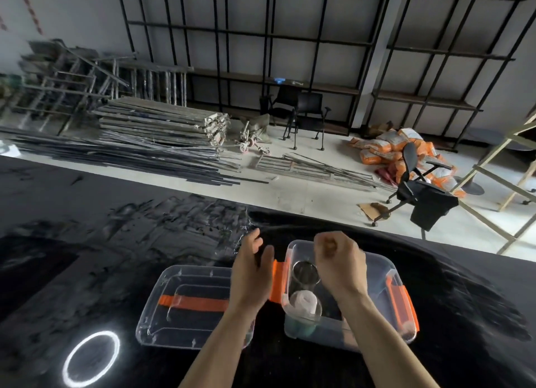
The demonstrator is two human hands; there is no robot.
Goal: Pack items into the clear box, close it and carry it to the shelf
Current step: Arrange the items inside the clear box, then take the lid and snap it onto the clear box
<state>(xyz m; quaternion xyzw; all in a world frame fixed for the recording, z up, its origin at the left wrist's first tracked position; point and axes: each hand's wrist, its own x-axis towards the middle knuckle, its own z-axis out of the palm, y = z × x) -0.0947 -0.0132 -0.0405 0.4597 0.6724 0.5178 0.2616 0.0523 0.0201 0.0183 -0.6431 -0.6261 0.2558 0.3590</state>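
The clear box (374, 334) with orange latches stands open on the black table, low and right of centre. Inside it a clear glass (304, 276) stands upright, and nearer me sits a clear cup holding a white roll (303, 302). The clear lid (179, 309) with an orange strip lies flat to the box's left. My right hand (339, 264) hovers over the box's far end, fingers curled in; I cannot tell whether it holds something small. My left hand (252, 267) is between lid and box, fingers apart, beside the box's left orange latch (280, 280).
The glossy black table (116, 242) stretches left and far, with a bright ring-light reflection (91, 358) at lower left. Beyond the table's edge the floor holds stacked metal bars, orange sacks, an office chair (414, 184) and black shelving (319, 54) along the wall.
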